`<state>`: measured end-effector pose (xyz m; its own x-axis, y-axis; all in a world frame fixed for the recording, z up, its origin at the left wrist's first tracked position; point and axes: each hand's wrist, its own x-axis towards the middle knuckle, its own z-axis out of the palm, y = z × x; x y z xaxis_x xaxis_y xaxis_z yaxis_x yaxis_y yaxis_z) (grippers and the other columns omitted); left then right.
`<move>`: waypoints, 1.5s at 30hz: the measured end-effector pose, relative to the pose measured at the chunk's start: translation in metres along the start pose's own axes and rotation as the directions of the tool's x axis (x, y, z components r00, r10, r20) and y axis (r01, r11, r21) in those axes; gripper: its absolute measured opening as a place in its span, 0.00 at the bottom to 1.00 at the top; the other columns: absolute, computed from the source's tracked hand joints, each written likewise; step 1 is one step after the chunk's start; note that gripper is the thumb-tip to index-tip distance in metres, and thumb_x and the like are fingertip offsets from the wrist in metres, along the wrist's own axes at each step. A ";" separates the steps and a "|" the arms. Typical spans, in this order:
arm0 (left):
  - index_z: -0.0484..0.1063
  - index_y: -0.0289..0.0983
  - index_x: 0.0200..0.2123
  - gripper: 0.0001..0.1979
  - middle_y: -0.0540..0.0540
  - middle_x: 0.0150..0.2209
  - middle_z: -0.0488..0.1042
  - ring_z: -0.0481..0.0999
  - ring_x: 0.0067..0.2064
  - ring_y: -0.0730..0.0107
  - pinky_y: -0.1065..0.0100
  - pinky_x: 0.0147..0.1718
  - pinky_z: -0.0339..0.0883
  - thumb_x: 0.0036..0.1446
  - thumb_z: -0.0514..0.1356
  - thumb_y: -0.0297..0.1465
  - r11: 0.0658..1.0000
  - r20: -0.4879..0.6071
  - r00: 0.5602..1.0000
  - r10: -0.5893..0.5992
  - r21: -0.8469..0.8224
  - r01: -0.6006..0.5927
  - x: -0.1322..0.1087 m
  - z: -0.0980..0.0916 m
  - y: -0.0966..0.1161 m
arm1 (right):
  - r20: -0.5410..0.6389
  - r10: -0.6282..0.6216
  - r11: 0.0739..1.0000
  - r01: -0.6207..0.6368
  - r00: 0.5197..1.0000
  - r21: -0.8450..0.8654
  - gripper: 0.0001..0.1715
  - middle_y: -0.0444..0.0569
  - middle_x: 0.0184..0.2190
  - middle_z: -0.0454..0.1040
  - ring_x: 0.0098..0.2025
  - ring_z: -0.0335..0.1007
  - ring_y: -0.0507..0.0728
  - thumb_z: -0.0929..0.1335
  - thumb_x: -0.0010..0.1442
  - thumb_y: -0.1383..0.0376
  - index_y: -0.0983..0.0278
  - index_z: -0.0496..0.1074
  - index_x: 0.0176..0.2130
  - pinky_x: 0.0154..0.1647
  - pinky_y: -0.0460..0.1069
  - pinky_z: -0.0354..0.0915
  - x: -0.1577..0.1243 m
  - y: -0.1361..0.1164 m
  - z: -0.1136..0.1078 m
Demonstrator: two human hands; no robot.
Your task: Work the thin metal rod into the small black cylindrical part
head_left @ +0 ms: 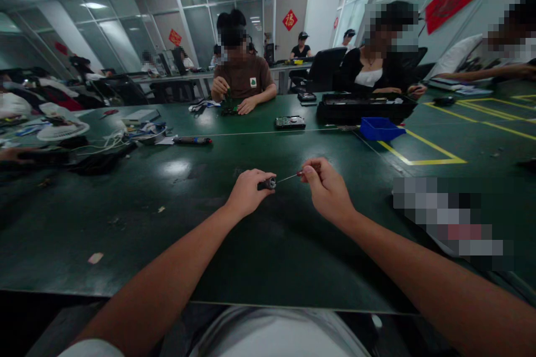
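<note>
Just above the green table (268, 256), my left hand (246, 194) grips a small dark cylindrical part (269, 183) between thumb and fingers. Its round end, with some lighter detail inside, faces right. A thin screwdriver (290, 177) with a reddish handle is pinched in my right hand (330, 192). The shaft points left at the part's round end, and its tip is at or very near that end; whether they touch I cannot tell. My fingers hide most of the handle and the back of the part.
Ahead lies a hard drive (290, 122); a blue bin (381, 129) stands beside a long black case (366, 107). A pen-like tool (192, 140) and cables (111, 140) lie left. A blurred-out item (448, 217) is at right. Several people work around the table.
</note>
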<state>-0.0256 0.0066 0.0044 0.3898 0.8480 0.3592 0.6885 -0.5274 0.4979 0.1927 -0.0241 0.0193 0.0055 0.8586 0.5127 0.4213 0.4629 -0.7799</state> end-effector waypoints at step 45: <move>0.73 0.38 0.50 0.13 0.41 0.48 0.76 0.75 0.49 0.56 0.58 0.49 0.68 0.65 0.56 0.36 0.995 0.145 0.984 -0.101 0.016 0.100 0.000 -0.001 0.006 | 0.033 0.046 0.994 -0.042 0.998 -0.101 0.12 0.49 0.34 0.77 0.36 0.75 0.59 0.61 0.69 0.57 0.61 0.69 0.42 0.37 0.54 0.65 0.003 -0.001 -0.002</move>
<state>-0.0222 0.0036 0.0078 0.4028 0.8956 0.1890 0.7337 -0.4394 0.5183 0.1938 -0.0226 0.0221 -0.0053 0.8858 0.4640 0.5098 0.4016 -0.7608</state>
